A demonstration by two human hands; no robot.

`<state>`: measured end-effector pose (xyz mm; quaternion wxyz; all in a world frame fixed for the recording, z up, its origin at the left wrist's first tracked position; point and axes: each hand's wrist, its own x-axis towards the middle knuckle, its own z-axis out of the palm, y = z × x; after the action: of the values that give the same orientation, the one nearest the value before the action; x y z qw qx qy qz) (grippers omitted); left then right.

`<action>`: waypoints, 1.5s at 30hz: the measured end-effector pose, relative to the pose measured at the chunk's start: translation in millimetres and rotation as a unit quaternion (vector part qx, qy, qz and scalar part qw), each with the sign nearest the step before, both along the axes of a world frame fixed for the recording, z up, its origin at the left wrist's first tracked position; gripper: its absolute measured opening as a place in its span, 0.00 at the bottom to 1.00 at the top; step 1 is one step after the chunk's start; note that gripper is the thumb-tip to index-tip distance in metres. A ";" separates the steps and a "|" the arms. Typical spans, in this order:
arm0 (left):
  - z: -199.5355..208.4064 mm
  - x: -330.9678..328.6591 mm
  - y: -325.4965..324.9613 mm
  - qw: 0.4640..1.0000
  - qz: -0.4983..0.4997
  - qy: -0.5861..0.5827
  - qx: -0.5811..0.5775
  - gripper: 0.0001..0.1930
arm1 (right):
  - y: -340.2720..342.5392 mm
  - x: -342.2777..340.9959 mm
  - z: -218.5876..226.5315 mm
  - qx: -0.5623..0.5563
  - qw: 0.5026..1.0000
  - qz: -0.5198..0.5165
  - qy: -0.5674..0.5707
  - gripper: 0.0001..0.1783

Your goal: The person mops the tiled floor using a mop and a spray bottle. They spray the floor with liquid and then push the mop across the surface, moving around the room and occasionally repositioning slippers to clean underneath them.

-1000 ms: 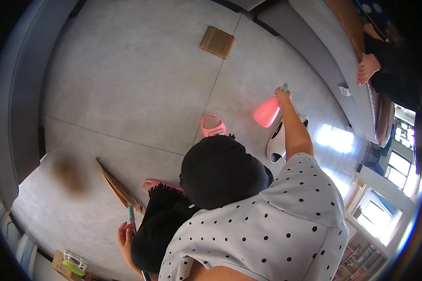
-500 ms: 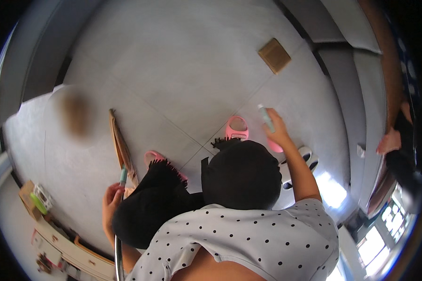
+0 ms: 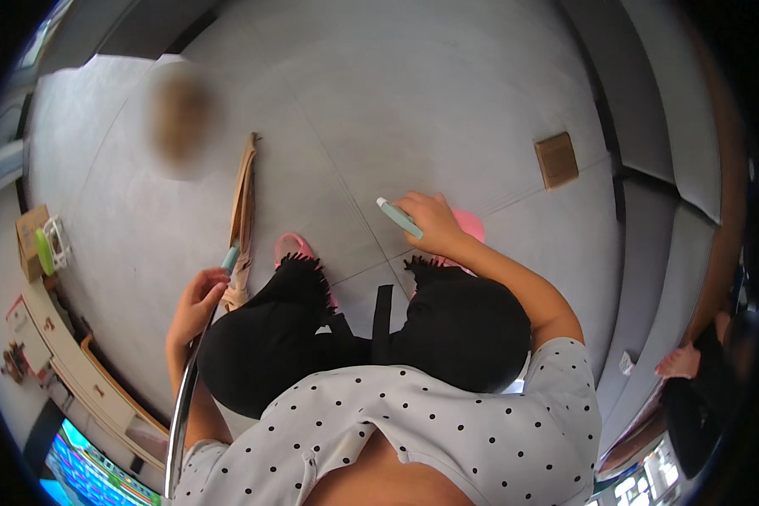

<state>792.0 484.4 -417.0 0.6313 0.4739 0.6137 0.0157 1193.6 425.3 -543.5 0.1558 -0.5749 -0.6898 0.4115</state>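
Note:
My left hand is closed around a long silver metal pole that runs back along my forearm. A short teal end shows just beyond the fingers, in line with the pole. My right hand grips a pale green, tube-like handle with a white tip, held over the floor ahead of my right knee. A long, folded brown piece, perhaps cardboard, lies beyond my left hand. I am seated, in black trousers with fringed hems, and pink slippers are on my feet.
A flat brown box lies on the grey tiled floor. Grey sofas line the right side, where another person's hand rests. At left stand a drawer cabinet, a cardboard box and a lit screen.
My right hand has moved leftward with the green handle, now more across my front. The whole view has turned, and my right knee has swung aside. Both hands keep their hold.

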 end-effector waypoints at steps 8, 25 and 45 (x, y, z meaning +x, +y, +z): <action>9.4 -6.6 3.7 0.999 -0.001 0.040 -0.023 0.14 | 43.6 -4.8 -8.0 -0.066 0.996 -0.060 -0.024 0.18; 32.5 -20.4 3.2 0.972 0.231 -0.010 -0.046 0.13 | -110.5 135.1 -36.5 -0.122 0.907 -0.362 -0.176 0.16; 139.8 42.5 67.9 0.980 -0.030 -0.130 0.148 0.21 | 167.5 -117.5 184.3 0.202 0.970 0.013 0.132 0.26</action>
<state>834.5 552.3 -277.2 0.6285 0.5747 0.5025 0.1490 1076.1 592.8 -359.3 0.3538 -0.4630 -0.7392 0.3377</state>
